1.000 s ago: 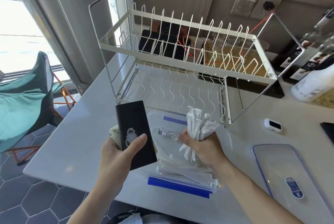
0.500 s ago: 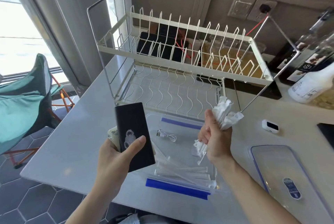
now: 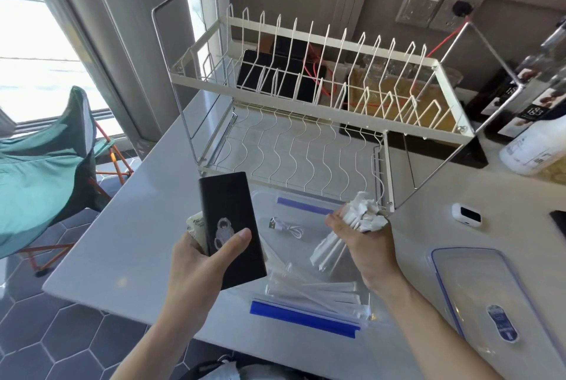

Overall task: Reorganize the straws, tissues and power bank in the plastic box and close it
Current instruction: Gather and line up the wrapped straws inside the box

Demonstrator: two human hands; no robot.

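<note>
My left hand holds a black power bank upright above the left end of the clear plastic box, with a tissue pack tucked behind it. My right hand grips a bundle of white wrapped straws above the box's right half. More wrapped straws lie in the box, together with a white USB cable. The box has blue clips at its near and far edges. Its clear lid lies flat on the counter to the right.
A two-tier wire dish rack stands right behind the box. A small white device sits right of the rack, bottles at the far right. The counter's edge runs close in front; a green folding chair stands left.
My right hand lifted the straw bundle out of the box, moved it right, then tipped it so its top end points away. The left hand with the power bank stayed put.
</note>
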